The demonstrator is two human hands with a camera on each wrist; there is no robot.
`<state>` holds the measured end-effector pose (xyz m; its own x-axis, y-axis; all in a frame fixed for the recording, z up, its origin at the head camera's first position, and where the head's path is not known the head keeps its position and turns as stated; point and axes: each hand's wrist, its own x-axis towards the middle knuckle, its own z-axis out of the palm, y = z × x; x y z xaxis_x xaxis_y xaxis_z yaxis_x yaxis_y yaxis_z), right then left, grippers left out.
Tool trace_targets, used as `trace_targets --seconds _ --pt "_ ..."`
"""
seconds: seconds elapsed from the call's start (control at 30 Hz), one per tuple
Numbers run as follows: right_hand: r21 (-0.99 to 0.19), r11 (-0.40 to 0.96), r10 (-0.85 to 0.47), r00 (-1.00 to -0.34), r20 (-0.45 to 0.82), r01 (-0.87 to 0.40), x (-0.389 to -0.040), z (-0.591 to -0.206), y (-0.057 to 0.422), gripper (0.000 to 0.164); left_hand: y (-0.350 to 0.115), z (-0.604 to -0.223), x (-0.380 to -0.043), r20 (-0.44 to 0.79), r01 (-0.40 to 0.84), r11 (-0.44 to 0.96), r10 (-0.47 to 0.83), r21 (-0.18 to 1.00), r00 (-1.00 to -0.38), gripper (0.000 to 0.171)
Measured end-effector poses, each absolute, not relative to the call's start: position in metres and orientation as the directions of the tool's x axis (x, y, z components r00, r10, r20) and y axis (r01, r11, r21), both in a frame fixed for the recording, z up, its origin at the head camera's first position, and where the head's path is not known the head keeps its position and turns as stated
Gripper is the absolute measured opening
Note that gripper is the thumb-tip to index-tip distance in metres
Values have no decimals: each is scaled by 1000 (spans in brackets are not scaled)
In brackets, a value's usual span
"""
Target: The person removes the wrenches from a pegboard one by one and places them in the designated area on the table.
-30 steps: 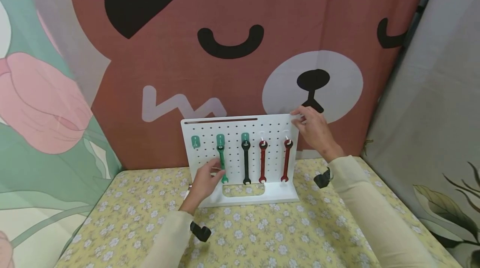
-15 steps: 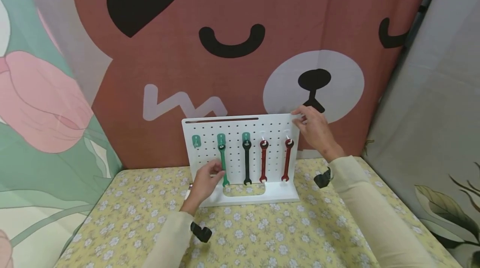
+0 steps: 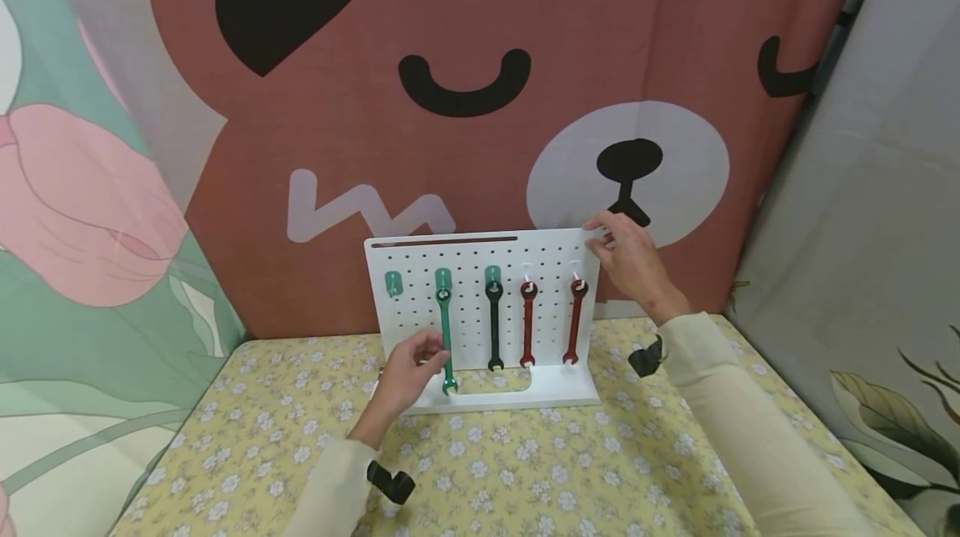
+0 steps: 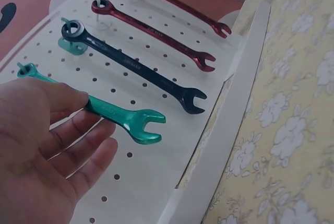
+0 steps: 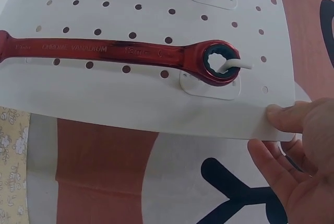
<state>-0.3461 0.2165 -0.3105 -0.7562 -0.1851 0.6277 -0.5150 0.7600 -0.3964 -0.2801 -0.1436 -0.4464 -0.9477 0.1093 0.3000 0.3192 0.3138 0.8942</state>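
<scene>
A green combination wrench [image 3: 446, 335] is pinched between the thumb and fingers of my left hand [image 3: 407, 366]. Its ring end is at the hook on a green mount [image 3: 443, 277]; its open-ended jaw tilts out from the white pegboard [image 3: 468, 337]. In the left wrist view my thumb [image 4: 62, 96] lies over the green shank, with the fingers beneath. My right hand [image 3: 633, 262] pinches the board's upper right corner, thumb on the front face in the right wrist view. A black wrench [image 3: 493, 324] and two red wrenches [image 3: 527, 324] hang to the right.
An unused green hook [image 3: 393, 283] sits at the board's upper left. The board's white base [image 3: 558, 387] stands on a table with a yellow floral cloth [image 3: 517, 470]. A curtain with a brown bear print [image 3: 337, 128] hangs close behind.
The green wrench's lower end has swung outward and down from the board, while its ring end stays at the hook. My left hand has drawn slightly down and back. My right hand holds still.
</scene>
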Motion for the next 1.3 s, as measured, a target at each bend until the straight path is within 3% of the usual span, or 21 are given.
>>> trace_targets --seconds 0.83,1.3 --pt "-391 756 -197 -752 629 -525 -348 -311 217 22 -148 -430 -255 271 300 106 220 948 -937 24" --pt "-388 751 -194 -740 644 -535 -347 -312 217 22 -148 -421 -253 242 258 62 199 964 -950 27"
